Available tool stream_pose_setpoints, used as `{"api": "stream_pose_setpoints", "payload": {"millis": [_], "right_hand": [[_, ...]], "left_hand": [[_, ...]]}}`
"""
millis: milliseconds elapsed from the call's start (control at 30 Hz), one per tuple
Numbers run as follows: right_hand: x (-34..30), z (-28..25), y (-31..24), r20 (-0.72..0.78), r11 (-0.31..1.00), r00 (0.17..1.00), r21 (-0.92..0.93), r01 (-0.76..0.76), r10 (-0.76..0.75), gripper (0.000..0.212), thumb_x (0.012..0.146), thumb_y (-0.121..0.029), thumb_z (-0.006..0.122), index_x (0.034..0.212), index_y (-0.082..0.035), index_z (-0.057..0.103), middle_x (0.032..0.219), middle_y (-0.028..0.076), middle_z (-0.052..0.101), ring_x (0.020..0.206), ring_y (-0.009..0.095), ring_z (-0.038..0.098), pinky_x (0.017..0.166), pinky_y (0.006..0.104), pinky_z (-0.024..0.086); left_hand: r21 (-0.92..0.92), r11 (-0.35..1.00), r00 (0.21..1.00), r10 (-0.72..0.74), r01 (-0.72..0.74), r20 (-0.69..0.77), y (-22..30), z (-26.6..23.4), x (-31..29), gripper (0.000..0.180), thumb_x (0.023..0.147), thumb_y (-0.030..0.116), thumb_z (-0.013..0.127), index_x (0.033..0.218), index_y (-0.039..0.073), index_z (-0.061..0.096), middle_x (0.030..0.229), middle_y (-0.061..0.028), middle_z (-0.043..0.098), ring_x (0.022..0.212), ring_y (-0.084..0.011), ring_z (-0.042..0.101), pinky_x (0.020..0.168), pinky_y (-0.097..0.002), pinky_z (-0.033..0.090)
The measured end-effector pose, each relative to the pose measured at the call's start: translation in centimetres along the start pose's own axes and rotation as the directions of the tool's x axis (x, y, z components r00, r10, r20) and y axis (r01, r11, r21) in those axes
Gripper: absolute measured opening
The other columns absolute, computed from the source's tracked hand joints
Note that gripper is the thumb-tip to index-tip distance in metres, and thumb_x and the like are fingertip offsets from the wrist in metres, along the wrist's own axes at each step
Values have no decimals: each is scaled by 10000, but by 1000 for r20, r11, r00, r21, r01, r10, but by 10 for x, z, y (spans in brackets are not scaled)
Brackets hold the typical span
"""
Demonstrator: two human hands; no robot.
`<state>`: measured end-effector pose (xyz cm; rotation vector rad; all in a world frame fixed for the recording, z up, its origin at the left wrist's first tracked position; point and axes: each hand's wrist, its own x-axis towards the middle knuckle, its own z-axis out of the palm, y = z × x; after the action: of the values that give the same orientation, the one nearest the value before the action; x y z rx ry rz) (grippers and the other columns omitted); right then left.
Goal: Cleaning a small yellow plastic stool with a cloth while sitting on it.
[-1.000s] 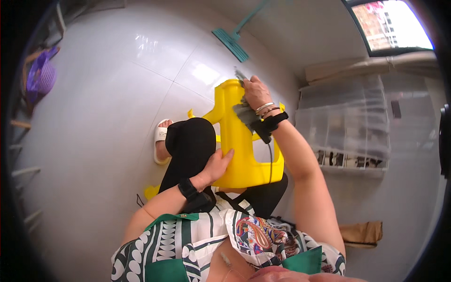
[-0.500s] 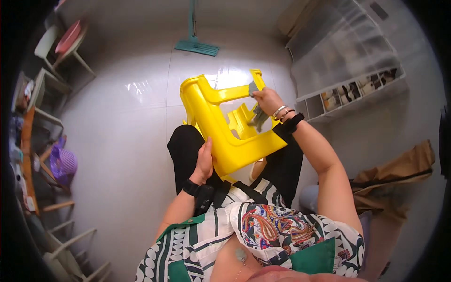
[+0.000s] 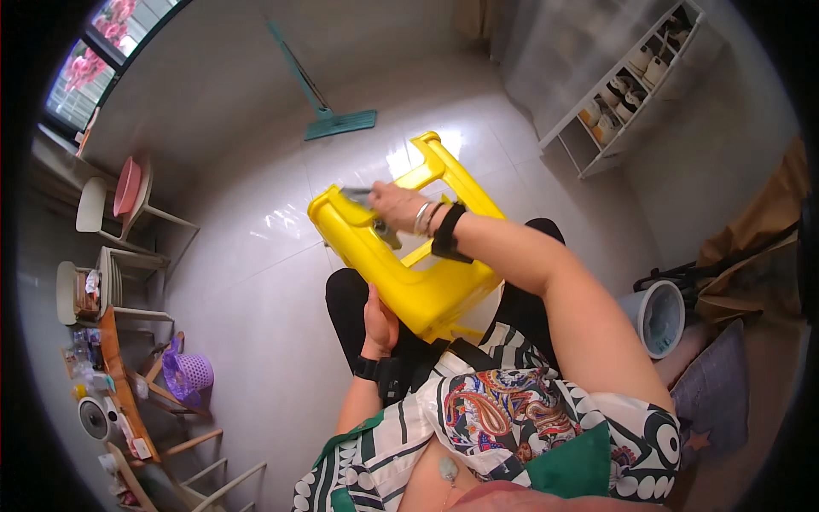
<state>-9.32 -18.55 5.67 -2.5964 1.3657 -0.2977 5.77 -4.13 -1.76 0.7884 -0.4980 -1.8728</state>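
A yellow plastic stool (image 3: pixel 401 290) is tipped over between my knees, its open frame facing up toward me. My left hand (image 3: pixel 380 328) grips its near left side, thumb along the edge. In my right hand (image 3: pixel 399 207) is a grey cloth (image 3: pixel 388 235), pressed to the stool's far left corner. Part of the cloth hangs below my fingers over the opening. The right hand and cloth are slightly blurred, and my right forearm crosses over part of the frame.
A teal flat mop (image 3: pixel 339 125) leans on the far wall. A shoe rack (image 3: pixel 583 150) stands at the far right, a bucket (image 3: pixel 661 320) near my right elbow. On the left are a pink basin (image 3: pixel 128 185) on a chair, a purple basket (image 3: pixel 194 372) and a wooden table (image 3: pixel 128 397).
My right hand has moved the cloth from the stool's far right part leftward to its far left corner. The stool has turned somewhat, and the whole view has shifted.
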Motion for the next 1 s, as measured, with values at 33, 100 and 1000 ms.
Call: {"api": "stream_pose_setpoints", "payload": {"millis": [33,100,1000], "right_hand": [[-5,-7,14,38,998,998,-48,-50,52,219,771,-37,497,985,4,512,967,168,502,890,308,547,773,336,462],[-16,-11,60,37,976,980,-97,-194,198,188,765,-67,514,935,-1,561,998,186,524,894,295,562,776,344,468],[5,1,-27,-52,968,968,-83,239,-244,119,768,-52,518,849,-2,591,920,130,493,843,256,532,753,305,480]], "left_hand": [[-13,1000,1000,5,-5,-2,2,-2,-2,437,948,353,330,1234,36,423,1236,-65,482,1158,-202,425,999,-326,278],[-2,1000,1000,-1,1,7,4,1,-3,438,949,352,328,1237,36,420,1241,-65,479,1162,-202,422,1001,-326,276],[42,999,1000,-18,19,-15,7,8,6,444,951,354,321,1251,37,402,1245,-70,471,1162,-203,421,995,-331,288]]}}
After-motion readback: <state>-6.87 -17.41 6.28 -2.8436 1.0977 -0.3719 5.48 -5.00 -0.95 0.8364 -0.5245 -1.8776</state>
